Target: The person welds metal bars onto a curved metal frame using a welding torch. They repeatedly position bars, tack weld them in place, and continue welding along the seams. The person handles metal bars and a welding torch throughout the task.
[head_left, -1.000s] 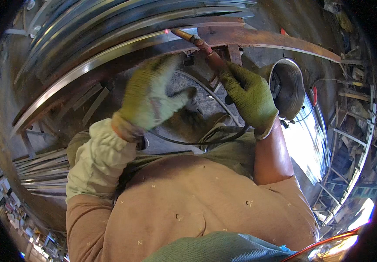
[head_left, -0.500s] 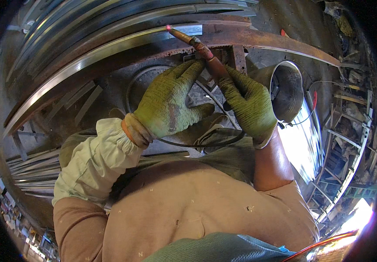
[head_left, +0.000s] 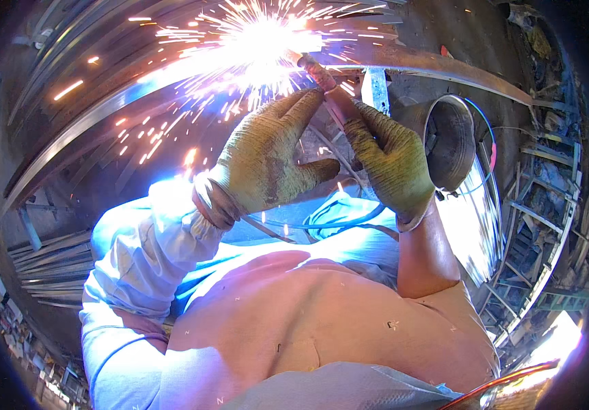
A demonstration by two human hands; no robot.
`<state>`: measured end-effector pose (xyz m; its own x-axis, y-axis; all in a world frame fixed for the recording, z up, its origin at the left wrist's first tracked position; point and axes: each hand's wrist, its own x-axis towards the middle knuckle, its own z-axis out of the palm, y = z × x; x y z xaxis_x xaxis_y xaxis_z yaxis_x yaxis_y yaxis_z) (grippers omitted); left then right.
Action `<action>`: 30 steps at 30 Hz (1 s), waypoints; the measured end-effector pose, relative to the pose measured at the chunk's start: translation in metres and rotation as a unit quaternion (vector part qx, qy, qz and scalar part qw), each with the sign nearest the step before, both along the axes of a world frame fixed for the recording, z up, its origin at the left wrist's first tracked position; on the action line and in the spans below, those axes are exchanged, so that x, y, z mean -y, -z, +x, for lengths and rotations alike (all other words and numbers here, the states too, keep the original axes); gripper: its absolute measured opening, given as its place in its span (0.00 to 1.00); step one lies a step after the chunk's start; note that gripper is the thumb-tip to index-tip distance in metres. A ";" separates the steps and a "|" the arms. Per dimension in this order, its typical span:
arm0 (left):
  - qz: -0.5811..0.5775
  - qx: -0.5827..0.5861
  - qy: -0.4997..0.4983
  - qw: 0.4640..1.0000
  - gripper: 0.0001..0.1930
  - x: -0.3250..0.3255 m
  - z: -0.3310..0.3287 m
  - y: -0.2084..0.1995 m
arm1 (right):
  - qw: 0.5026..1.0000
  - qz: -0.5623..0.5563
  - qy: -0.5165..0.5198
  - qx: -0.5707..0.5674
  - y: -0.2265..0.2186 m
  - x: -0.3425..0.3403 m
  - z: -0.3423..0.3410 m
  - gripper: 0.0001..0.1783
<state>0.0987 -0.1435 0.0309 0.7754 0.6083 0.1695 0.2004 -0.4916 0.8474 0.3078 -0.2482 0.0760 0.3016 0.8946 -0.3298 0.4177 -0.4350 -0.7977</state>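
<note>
Thin bars (head_left: 52, 273) lie at far left. A shiny strip (head_left: 100, 119) runs from the left into a white glare (head_left: 263, 44) with sparks (head_left: 69, 89) flying outward. Just below the glare, the gloved left hand (head_left: 263, 154) is open, thumb spread, fingertips at the torch (head_left: 335, 102); contact is unclear. The torch points up and left, its tip lost in the glare. The gloved right hand (head_left: 393, 160) grips its handle. Right of that hand is a hollow shell (head_left: 453, 140), then a metal frame (head_left: 539, 217).

Dim brown floor (head_left: 438, 27), metal strips (head_left: 55, 270) at left, ladder-like frame (head_left: 543, 219) at right, bright light patch (head_left: 565, 333) below it
</note>
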 end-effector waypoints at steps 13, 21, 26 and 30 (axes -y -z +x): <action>-0.010 0.056 0.014 0.998 0.50 0.001 0.002 0.014 | 0.999 -0.013 -0.010 0.039 0.001 0.002 -0.001 0.24; 0.022 0.008 -0.001 1.000 0.48 -0.002 0.002 0.013 | 0.999 -0.007 -0.004 0.042 0.003 -0.001 -0.002 0.24; 0.021 0.001 0.002 1.000 0.47 0.000 0.003 0.017 | 0.998 -0.049 -0.006 0.050 0.001 0.001 -0.001 0.24; -0.049 0.033 0.032 0.998 0.49 0.000 0.000 0.006 | 0.999 0.025 -0.012 0.024 0.005 0.005 0.001 0.25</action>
